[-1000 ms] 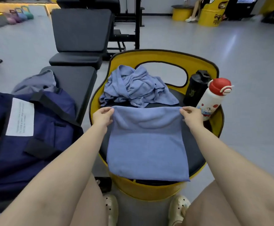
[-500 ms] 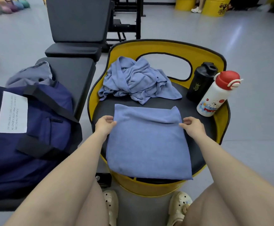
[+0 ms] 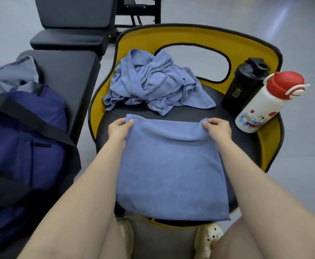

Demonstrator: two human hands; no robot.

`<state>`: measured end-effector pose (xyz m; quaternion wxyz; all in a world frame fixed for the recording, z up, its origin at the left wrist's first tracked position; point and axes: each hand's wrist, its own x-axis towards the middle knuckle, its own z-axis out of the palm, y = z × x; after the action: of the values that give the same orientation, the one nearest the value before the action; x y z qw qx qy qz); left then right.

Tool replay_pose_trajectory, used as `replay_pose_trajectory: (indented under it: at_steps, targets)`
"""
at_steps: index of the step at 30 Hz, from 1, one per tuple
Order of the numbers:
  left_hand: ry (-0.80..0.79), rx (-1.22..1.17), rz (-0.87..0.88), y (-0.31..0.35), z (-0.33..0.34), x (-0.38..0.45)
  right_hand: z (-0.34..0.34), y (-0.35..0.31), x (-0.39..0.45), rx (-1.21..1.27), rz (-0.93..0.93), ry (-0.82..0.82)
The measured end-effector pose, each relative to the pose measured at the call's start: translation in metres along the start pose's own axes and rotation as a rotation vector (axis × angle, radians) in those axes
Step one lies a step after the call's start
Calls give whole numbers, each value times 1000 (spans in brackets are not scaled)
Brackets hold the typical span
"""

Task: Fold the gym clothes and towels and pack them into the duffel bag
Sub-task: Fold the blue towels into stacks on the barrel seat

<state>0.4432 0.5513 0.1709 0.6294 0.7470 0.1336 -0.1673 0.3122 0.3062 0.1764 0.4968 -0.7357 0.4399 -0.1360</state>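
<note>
View from above a seated person's bare arms, reaching forward over a round black seat with a yellow rim (image 3: 270,141). A blue towel (image 3: 171,172) lies flat on the seat, folded into a neat square. The left hand (image 3: 118,128) pinches its far left corner and the right hand (image 3: 218,128) pinches its far right corner; each grip is closed on the cloth, thumb on top, with that far edge slightly raised.

Behind it, against the seat back, a second blue cloth (image 3: 153,85) sits in a crumpled heap, not yet folded. On the table to the left, a navy duffel bag (image 3: 25,146) rests with a grey garment (image 3: 12,73) at its far end; whether that is packed inside cannot be told.

By the look of it, the task is in progress: one towel part-folded and unpacked, one cloth untouched.
</note>
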Motion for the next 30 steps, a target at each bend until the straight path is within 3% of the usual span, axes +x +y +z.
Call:
replay_pose_trajectory:
  at_steps: [5, 10, 12, 15, 22, 27, 30]
  targets:
    - [10, 2, 32, 12, 1, 14, -4, 2, 13, 44, 10, 14]
    - [-12, 152, 48, 18, 3, 20, -17, -4, 21, -64, -21, -301]
    - [18, 255, 123, 20, 1, 23, -21, 0, 23, -124, -68, -338]
    - [68, 278, 218, 14, 1, 22, -26, 10, 28, -192, -158, -260]
    - [37, -69, 199, 7, 10, 27, -19, 11, 33, 63, -178, -96]
    - [160, -64, 244, 5, 21, 30, -5, 14, 42, 156, -115, 69]
    - [141, -35, 253, 5, 23, 30, -1, 15, 46, 135, -85, 85]
